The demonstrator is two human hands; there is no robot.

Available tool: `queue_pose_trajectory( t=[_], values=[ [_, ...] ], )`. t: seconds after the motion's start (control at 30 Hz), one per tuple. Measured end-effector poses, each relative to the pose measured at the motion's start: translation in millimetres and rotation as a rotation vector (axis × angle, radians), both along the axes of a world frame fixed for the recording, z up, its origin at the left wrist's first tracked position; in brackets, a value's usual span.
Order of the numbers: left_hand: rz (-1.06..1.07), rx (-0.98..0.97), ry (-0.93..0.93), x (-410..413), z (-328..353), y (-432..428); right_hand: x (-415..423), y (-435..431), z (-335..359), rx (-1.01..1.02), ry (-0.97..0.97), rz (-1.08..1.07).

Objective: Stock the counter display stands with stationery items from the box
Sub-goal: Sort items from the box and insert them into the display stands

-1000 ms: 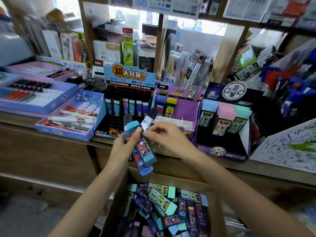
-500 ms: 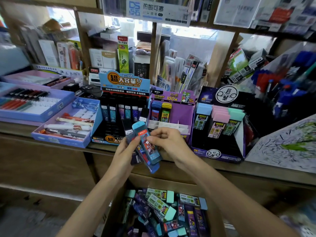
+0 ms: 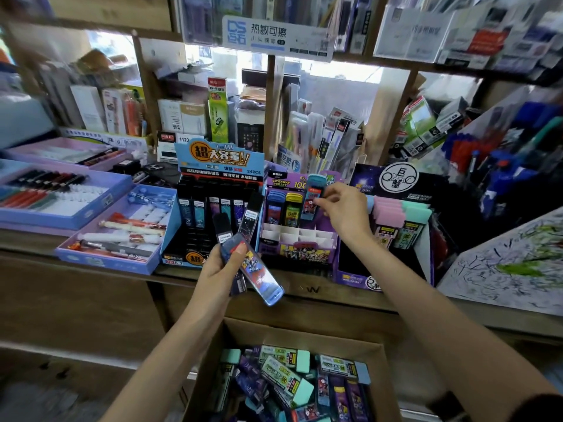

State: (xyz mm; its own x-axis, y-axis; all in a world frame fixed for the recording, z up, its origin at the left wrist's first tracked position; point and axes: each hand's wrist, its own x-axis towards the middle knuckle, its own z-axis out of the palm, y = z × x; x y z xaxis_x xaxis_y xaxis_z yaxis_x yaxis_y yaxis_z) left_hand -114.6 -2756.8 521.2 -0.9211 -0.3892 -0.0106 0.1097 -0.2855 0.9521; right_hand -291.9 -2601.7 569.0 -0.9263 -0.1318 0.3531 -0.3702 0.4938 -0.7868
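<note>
I'm pinching a teal lead case (image 3: 314, 194) in my right hand (image 3: 344, 214), easing it upright into the purple stand (image 3: 298, 251) mid-frame, beside the yellow case (image 3: 293, 208). My left hand (image 3: 217, 271) is gripping the spares (image 3: 257, 271).

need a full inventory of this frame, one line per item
cardboard box: one, brown, bottom centre below the counter, full of mixed cases
counter: one, brown wood, under the stands
purple stand: one, purple, counter centre, blue and yellow cases in its back row
black stand: one, black with blue header, left of the purple stand
dark stand: one, black and purple, right of it, holds pink and mint cases
pen trays: at least three, lilac and blue, counter left
scribbled paper: one, white, far right
teal-capped case: one, at the purple stand's back row
held cases: several, blue and black, fanned
left hand: grips the held cases
right hand: pinches the teal-capped case
</note>
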Motion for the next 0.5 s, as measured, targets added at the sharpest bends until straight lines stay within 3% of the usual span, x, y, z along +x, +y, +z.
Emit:
queue_pose_trajectory(
  t=[0.3, 0.5],
  values=[
    [-0.006, -0.041, -0.016, 1.0, -1.3, -1.1, -6.3, -2.0, -21.5, 0.237, 0.022, -0.018],
    [-0.016, -0.084, -0.041, -2.2, -8.9, 0.3, -6.1, -4.2, -8.6, 0.388, -0.174, 0.001]
  ],
)
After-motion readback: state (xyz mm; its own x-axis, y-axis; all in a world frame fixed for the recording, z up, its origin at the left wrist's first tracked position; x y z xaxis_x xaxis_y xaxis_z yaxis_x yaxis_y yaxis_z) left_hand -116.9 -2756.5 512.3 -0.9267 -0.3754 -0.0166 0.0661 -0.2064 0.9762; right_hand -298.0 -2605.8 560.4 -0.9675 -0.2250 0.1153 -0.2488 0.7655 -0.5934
